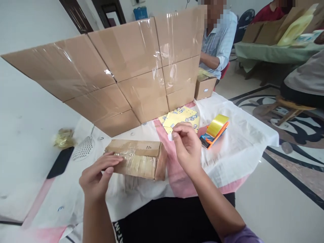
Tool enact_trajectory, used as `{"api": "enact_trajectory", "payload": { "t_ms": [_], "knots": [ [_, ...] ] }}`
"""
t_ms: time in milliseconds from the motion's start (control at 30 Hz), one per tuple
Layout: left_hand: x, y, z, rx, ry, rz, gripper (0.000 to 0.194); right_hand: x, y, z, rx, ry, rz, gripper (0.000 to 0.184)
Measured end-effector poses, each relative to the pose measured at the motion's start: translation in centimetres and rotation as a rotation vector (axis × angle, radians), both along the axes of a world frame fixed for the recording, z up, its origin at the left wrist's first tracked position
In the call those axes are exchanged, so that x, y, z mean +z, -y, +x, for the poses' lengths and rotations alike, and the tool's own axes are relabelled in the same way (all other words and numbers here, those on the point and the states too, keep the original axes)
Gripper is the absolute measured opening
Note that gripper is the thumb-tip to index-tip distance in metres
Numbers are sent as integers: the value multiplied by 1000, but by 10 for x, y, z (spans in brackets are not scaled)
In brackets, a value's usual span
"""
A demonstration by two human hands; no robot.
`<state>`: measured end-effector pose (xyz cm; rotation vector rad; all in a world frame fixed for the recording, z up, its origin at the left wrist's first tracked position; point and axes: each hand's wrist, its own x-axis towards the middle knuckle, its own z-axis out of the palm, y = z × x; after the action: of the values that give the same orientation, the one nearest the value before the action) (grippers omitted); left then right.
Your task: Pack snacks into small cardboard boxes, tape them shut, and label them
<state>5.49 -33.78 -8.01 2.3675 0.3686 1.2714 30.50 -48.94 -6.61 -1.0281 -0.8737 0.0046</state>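
A taped brown cardboard box point(136, 158) lies lengthwise on the table in front of me. My left hand point(97, 173) rests on its left end, fingers stretched flat over the top and the thumb apart. To the right of the box, my right hand point(186, 145) is raised with thumb and forefinger pinched together. A small white piece point(170, 137), perhaps a sticker, shows at those fingertips. Just beyond the right hand lie yellow patterned sheets point(181, 118). An orange and blue tape dispenser point(215, 131) with a roll of yellowish tape stands to its right.
A tall taped cardboard panel point(136, 74) stands across the back of the table. Behind its right end are a small labelled box point(205, 88) and a seated person point(220, 44). A dark phone point(60, 162) and crumpled yellowish tape point(63, 137) lie at the left.
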Motion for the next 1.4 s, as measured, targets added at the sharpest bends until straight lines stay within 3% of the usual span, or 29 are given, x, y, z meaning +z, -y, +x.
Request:
{"api": "enact_trajectory", "payload": {
  "t_ms": [100,267,367,467,533,700,967,1100,1233,1300,1400],
  "knots": [
    [17,30,25,104,75,109,12,-7,3,-10,62,-8,-13,11],
    [57,74,88,18,-264,571,30,-10,12,-25,249,-146,-13,11],
    [66,80,109,-43,-279,662,22,-11,18,-24,339,-275,-12,5],
    [61,78,115,-81,-203,610,18,-14,24,-16,409,-256,-3,10],
    [55,76,113,-93,-157,496,15,-18,27,-10,417,-149,-9,15],
    [44,80,106,-17,-162,249,7,-26,27,-8,294,34,-24,9],
    [39,87,93,17,-237,215,10,-21,35,-10,357,69,-65,7],
    [29,51,75,244,-287,230,17,-33,36,4,341,-69,-126,11],
    [24,7,67,633,-571,-9,50,-62,32,17,386,-255,-178,21],
    [23,-4,69,677,-718,-97,60,-76,32,20,428,-255,-217,21],
    [24,-7,74,637,-795,-106,56,-90,32,24,499,-85,-392,15]
  ]
}}
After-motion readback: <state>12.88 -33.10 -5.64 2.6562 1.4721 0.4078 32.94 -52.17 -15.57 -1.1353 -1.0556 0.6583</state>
